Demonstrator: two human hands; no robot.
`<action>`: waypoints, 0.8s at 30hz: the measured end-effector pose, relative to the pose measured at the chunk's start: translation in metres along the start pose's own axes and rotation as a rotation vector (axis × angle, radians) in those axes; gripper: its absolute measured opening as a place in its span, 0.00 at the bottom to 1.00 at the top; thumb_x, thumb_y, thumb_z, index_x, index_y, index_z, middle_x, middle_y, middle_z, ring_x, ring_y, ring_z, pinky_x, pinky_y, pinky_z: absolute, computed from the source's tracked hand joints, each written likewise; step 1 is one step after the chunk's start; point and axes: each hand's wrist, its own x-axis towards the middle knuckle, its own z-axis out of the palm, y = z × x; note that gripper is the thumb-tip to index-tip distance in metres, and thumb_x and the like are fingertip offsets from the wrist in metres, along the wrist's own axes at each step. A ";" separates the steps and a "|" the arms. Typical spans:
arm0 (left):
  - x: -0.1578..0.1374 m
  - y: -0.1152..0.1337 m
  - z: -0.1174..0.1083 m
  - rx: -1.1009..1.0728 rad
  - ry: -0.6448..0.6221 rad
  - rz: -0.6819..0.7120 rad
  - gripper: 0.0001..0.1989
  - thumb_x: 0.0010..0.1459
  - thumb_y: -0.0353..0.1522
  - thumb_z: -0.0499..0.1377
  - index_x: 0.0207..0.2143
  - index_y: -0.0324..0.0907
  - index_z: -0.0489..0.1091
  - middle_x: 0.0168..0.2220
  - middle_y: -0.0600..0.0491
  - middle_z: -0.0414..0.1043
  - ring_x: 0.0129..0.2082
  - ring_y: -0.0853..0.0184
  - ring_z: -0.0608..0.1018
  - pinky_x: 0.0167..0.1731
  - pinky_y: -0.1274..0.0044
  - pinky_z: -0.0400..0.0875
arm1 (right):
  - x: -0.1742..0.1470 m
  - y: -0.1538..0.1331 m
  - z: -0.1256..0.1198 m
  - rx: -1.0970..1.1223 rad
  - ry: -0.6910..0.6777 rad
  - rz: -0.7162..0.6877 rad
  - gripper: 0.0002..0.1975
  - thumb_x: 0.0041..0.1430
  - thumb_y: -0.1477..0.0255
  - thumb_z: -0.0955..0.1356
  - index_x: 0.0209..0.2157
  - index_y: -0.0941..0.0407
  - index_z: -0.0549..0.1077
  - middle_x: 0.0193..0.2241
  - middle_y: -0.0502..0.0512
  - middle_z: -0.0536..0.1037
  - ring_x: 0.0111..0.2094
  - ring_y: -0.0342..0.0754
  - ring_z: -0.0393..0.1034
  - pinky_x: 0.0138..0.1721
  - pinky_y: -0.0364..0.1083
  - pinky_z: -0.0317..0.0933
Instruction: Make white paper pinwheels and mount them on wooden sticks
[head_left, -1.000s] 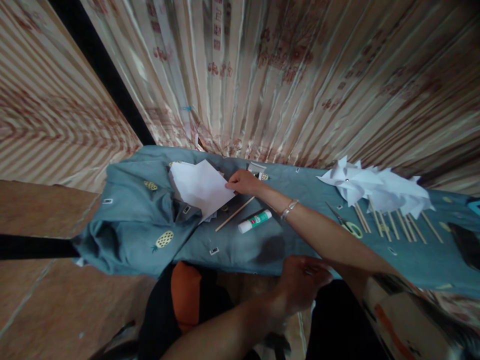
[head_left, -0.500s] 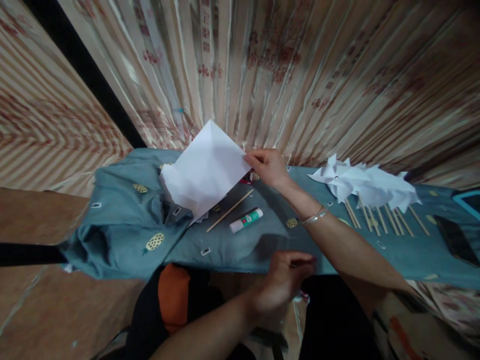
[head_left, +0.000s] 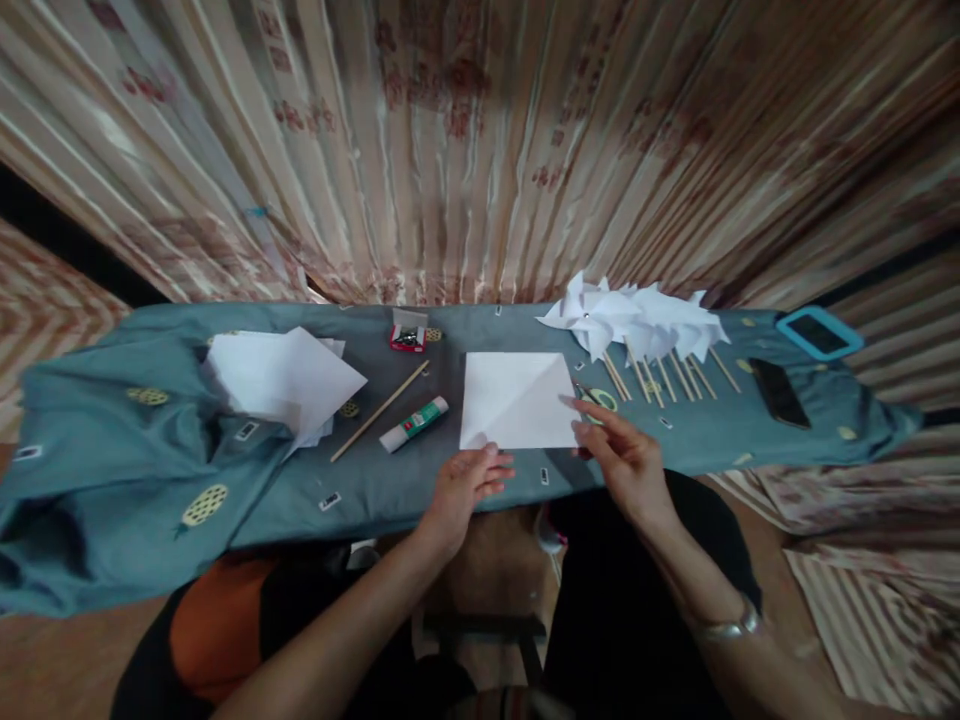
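A square white sheet of paper (head_left: 517, 400) with a diagonal crease lies in front of me, low over the covered table. My left hand (head_left: 465, 490) grips its lower left corner, thumb on the edge. At the right edge, my right hand (head_left: 622, 455) holds the sheet between thumb and fingers. Just beyond that edge, scissors (head_left: 600, 399) with pale green handles are partly covered. Left of the sheet lie a green and white glue stick (head_left: 414, 425) and a thin wooden stick (head_left: 380, 411).
A stack of white paper (head_left: 255, 370) sits at the left. Behind the glue stick is a small red box (head_left: 408, 332) of metal bits. White paper pinwheels (head_left: 637, 315) on sticks lie at the right, then a black phone (head_left: 780, 392) and a blue-framed device (head_left: 819, 332).
The sheet has moved right from above the stack to in front of me, carried by my right hand. My left hand has come up to its lower left corner. The view has turned right.
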 end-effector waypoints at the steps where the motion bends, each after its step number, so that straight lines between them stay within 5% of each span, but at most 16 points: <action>1: 0.001 0.002 0.000 -0.032 0.019 -0.021 0.16 0.50 0.39 0.70 0.29 0.36 0.72 0.34 0.44 0.81 0.32 0.65 0.82 0.33 0.78 0.73 | -0.011 0.004 -0.004 -0.032 -0.036 0.000 0.15 0.58 0.64 0.69 0.46 0.51 0.79 0.27 0.50 0.80 0.24 0.45 0.72 0.29 0.46 0.71; 7: 0.004 0.008 0.003 -0.075 0.122 -0.106 0.15 0.66 0.26 0.55 0.24 0.37 0.67 0.23 0.50 0.76 0.26 0.68 0.82 0.29 0.82 0.74 | -0.043 0.009 -0.034 -0.303 -0.255 -0.193 0.17 0.65 0.70 0.63 0.52 0.46 0.75 0.40 0.53 0.83 0.38 0.50 0.80 0.36 0.48 0.75; 11: 0.004 0.010 0.006 -0.056 0.116 -0.110 0.14 0.65 0.25 0.57 0.23 0.37 0.66 0.22 0.50 0.75 0.24 0.69 0.82 0.27 0.83 0.75 | -0.040 0.009 -0.045 -0.546 -0.157 -0.441 0.21 0.63 0.71 0.67 0.57 0.49 0.71 0.52 0.59 0.78 0.53 0.56 0.74 0.54 0.57 0.70; 14: 0.004 0.011 0.008 -0.039 0.126 -0.115 0.15 0.65 0.23 0.55 0.23 0.36 0.66 0.21 0.50 0.75 0.23 0.69 0.81 0.26 0.83 0.75 | -0.027 0.009 -0.042 -0.594 -0.150 -0.562 0.17 0.65 0.69 0.67 0.54 0.51 0.74 0.56 0.62 0.75 0.57 0.58 0.70 0.57 0.60 0.66; 19: 0.002 0.011 0.009 -0.031 0.137 -0.130 0.17 0.67 0.23 0.50 0.25 0.35 0.67 0.22 0.49 0.75 0.23 0.70 0.81 0.25 0.83 0.75 | -0.002 0.003 -0.038 -0.583 -0.345 -0.603 0.13 0.68 0.72 0.62 0.46 0.54 0.78 0.45 0.59 0.82 0.48 0.53 0.76 0.52 0.54 0.71; 24: 0.003 0.014 0.006 -0.064 0.153 -0.142 0.18 0.68 0.22 0.48 0.25 0.35 0.68 0.22 0.49 0.76 0.23 0.70 0.81 0.26 0.83 0.75 | 0.006 0.007 -0.045 -0.657 -0.422 -0.575 0.23 0.62 0.78 0.63 0.58 0.54 0.70 0.57 0.61 0.74 0.60 0.55 0.67 0.60 0.60 0.64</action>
